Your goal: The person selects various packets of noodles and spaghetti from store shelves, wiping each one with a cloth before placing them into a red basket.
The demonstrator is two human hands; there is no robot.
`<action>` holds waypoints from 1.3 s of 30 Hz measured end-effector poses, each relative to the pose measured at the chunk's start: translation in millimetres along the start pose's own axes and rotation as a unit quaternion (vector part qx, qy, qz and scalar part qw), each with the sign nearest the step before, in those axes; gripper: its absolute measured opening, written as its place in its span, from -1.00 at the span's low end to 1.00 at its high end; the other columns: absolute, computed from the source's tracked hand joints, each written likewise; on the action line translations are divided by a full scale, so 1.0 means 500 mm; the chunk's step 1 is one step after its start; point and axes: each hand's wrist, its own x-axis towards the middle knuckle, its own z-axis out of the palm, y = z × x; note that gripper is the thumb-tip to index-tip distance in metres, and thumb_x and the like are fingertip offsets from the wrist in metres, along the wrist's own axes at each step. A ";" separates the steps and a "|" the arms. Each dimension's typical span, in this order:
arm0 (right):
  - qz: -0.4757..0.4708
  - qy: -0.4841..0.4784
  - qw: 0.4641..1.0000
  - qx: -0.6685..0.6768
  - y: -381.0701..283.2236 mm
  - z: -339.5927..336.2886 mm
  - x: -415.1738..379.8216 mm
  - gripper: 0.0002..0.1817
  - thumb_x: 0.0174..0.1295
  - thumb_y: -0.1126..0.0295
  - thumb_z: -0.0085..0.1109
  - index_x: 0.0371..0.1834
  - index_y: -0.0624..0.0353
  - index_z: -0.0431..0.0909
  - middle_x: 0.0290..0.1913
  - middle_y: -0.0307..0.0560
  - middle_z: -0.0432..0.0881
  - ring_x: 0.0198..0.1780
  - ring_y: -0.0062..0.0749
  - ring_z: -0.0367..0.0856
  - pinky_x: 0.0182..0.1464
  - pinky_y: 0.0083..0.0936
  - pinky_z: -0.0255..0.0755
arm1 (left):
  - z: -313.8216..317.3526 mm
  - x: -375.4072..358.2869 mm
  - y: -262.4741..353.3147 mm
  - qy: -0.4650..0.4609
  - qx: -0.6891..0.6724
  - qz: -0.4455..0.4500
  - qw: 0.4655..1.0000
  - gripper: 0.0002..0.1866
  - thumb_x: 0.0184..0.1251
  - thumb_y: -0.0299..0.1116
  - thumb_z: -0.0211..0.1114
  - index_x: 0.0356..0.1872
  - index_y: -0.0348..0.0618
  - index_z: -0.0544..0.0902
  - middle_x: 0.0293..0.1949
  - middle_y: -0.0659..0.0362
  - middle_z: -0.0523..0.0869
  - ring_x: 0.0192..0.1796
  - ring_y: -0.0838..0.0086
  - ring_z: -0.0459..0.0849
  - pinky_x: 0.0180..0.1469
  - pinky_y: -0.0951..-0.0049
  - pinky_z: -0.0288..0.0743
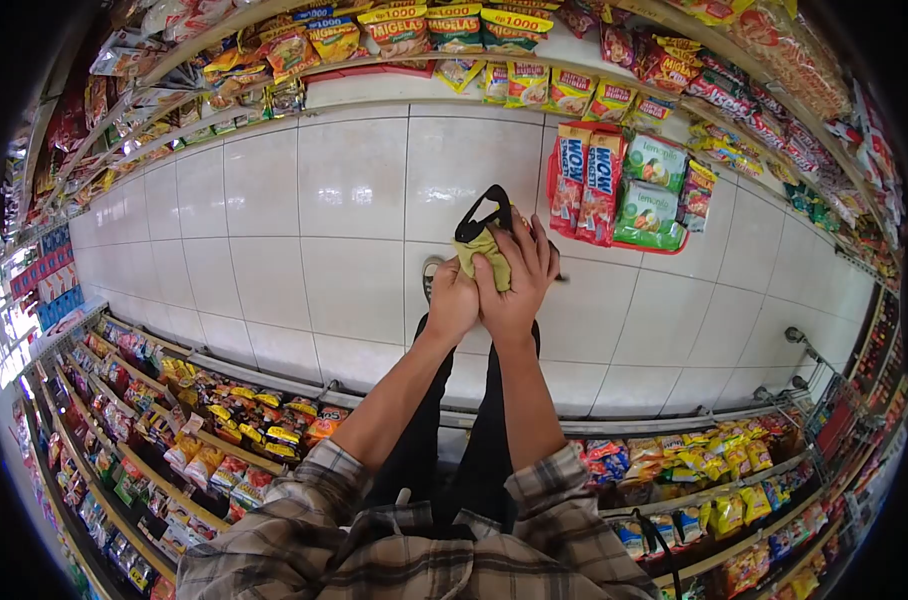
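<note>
Both hands meet in front of my body, above the tiled floor. My left hand (pixel 454 300) is closed on the lower left of a yellow-green cloth (pixel 474 258). My right hand (pixel 515 270) grips the cloth from the right, its thumb lying over it and its fingers bent around the far side. A black looped piece (pixel 492 205) sticks up beyond the cloth, touching it; what it belongs to is hidden by the cloth and fingers.
A red basket (pixel 678 247) with WOW spaghetti packs (pixel 601 180) and green-white packs (pixel 651 213) stands on the floor at the right. Snack shelves (pixel 374 60) run along the far side, and more shelves (pixel 194 430) flank my legs. A metal cart (pixel 819 375) is at the right.
</note>
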 end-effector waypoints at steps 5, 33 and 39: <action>0.027 0.050 0.994 0.090 0.020 0.023 -0.017 -0.57 0.16 0.14 0.30 -0.04 0.25 0.60 0.15 0.11 0.57 0.17 0.02 0.50 0.18 -0.17 0.29 | -0.030 -0.003 -0.050 0.025 -0.026 0.023 0.999 -0.62 0.56 -0.28 -0.06 0.04 -0.42 0.58 -0.22 0.18 0.70 -0.17 0.58 0.58 -0.10 0.58 0.44; 0.013 -0.025 0.973 0.228 -0.054 -0.056 0.072 -0.70 0.24 0.47 0.25 0.01 0.38 0.57 0.12 0.08 0.63 0.14 -0.25 0.59 0.21 -0.39 0.40 | -0.034 0.004 -0.028 -0.180 -0.212 -0.042 0.960 -0.52 0.53 -0.12 -0.01 0.32 -0.17 0.34 0.15 0.01 0.56 0.13 0.31 0.63 0.15 0.33 0.56; 0.074 -0.107 0.930 0.344 -0.071 -0.073 0.037 -0.66 0.13 0.57 0.29 0.00 0.45 0.58 0.12 0.12 0.63 0.15 -0.25 0.58 0.26 -0.38 0.36 | -0.045 0.028 -0.098 -0.139 -0.420 -0.167 0.881 -0.57 0.57 -0.13 -0.10 0.29 -0.14 0.38 0.15 0.04 0.56 0.13 0.25 0.62 0.20 0.22 0.53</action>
